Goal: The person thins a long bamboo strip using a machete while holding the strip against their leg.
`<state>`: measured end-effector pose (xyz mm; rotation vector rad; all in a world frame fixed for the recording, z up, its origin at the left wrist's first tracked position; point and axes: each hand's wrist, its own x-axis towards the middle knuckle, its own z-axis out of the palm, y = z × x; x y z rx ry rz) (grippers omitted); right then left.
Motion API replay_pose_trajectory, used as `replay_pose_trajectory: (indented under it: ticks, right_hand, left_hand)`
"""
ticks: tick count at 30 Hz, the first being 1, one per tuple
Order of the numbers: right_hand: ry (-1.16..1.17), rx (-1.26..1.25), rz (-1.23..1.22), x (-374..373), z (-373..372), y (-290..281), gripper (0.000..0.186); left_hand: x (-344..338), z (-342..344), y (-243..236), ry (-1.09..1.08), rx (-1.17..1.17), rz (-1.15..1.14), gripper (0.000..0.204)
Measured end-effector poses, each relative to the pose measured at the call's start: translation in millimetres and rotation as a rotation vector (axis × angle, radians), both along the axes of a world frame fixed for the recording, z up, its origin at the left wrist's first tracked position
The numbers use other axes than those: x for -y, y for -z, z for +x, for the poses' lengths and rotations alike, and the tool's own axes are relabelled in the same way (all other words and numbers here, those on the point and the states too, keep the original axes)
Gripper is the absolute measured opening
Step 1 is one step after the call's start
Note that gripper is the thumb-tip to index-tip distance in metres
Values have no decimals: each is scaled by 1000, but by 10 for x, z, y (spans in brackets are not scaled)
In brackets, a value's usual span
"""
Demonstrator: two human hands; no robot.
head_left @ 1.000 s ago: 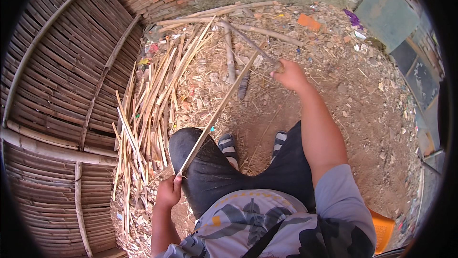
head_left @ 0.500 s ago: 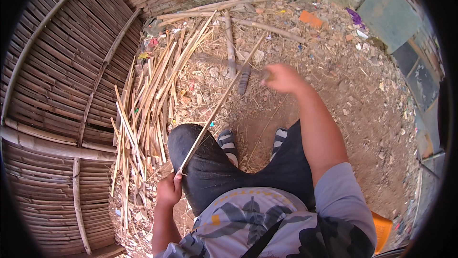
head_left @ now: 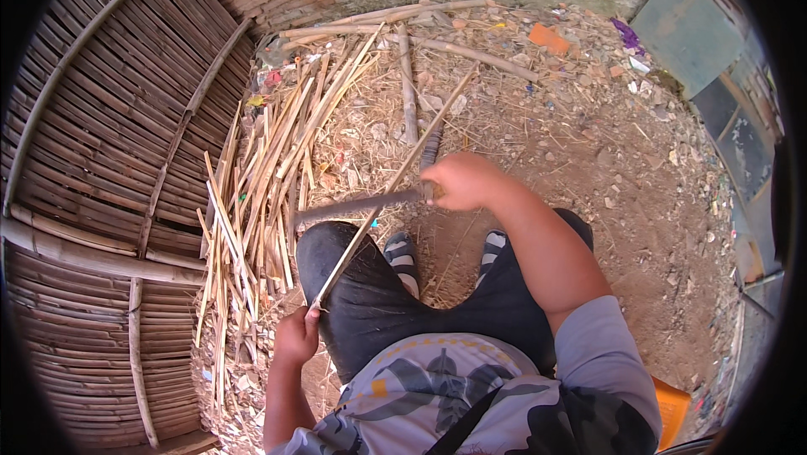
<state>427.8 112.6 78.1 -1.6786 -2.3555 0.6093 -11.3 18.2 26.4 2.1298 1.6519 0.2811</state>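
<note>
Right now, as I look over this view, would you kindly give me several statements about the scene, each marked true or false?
1. The left hand grips the near end of a bamboo strip. True.
2. The right hand is empty. False: its fingers are closed on a machete.
3. The heap of split bamboo lies to the person's right. False: it lies to the left, beside the slatted wall.
4. A purple scrap lies near the grey-green panel. True.
5. The machete's blade points to the right. False: it points to the left.
</note>
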Motion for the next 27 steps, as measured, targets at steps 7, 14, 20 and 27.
replay_pose_trajectory:
  ticks: [7,14,20,27]
  right_hand:
    - [453,-221,-62,-188,579,95,33]
    - [552,-345,-1,-129,577,91,50]
    - [551,-324,149,-99,738,357,44]
    - [263,-130,67,84,468,341,35]
  left_hand:
    - [-9,24,28,18,-23,53,50]
    - [-7,18,46,-8,40,28,53]
    - [-32,38,27,38,-10,72,52]
    - [-98,29,-54,29,40,-33,56]
